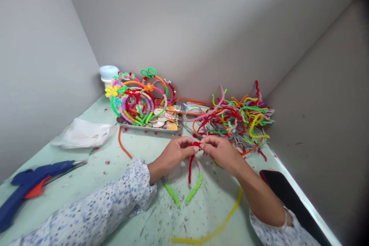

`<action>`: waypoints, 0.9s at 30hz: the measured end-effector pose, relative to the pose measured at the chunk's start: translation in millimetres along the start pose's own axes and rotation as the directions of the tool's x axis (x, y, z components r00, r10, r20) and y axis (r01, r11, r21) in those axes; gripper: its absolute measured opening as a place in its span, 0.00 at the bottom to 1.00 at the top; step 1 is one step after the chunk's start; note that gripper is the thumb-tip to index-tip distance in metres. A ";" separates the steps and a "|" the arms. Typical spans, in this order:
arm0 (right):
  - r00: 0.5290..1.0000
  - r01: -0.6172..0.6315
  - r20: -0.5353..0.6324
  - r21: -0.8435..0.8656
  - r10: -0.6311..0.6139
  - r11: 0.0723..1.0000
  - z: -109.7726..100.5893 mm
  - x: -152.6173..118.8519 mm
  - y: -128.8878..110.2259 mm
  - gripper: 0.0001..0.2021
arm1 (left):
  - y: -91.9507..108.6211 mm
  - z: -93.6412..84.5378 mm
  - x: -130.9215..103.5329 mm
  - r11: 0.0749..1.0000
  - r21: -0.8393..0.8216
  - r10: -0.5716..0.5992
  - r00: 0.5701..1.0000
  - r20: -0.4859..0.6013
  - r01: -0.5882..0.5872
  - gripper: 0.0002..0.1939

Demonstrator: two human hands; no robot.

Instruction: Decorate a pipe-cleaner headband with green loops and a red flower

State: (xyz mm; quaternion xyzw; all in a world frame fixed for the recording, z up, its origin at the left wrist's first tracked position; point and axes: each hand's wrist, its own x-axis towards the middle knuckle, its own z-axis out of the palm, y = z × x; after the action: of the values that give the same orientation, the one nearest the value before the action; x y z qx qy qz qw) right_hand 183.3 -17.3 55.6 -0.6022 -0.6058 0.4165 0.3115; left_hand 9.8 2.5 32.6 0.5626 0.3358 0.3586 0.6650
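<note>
A red pipe cleaner [190, 171] is pinched between the fingertips of my left hand [180, 150] and my right hand [220, 152]. Its top is bent into small loops where the fingers meet, and one end hangs down. Beneath my hands lies a headband wrapped in pipe cleaner; its two bright green ends [196, 189] point towards me, while its upper curve is hidden by my hands. A long yellow pipe cleaner [219, 228] curves over the table below my right forearm.
Finished headbands [135, 100] are heaped on a metal tray [152, 127] of small flat pieces. Loose pipe cleaners [239, 119] pile up at the back right. A blue glue gun [37, 178], a plastic bag [83, 132], an orange pipe cleaner [123, 144] and a phone [291, 200] lie around.
</note>
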 end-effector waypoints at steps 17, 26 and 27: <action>0.551 0.626 0.000 -0.661 -0.834 0.413 33.6 0.9 35.3 0.12 | -5.7 1.8 7.4 0.938 -0.347 -0.077 0.977 -0.200 0.003 0.08; 0.540 0.618 0.009 -0.682 -0.842 0.390 32.5 3.0 40.4 0.13 | -7.4 -0.1 7.1 0.923 -0.383 -0.100 0.977 -0.188 0.021 0.08; 0.536 0.621 0.018 -0.686 -0.844 0.380 32.8 3.2 40.7 0.13 | -7.3 -0.1 7.0 0.919 -0.392 -0.111 0.978 -0.178 0.033 0.08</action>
State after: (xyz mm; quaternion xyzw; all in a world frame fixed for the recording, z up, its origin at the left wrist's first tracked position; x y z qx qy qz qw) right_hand 173.3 -21.3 4.3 -0.3896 -0.8469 -0.1027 0.3471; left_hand 14.0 7.7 25.0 0.3692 0.3432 0.4468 0.7390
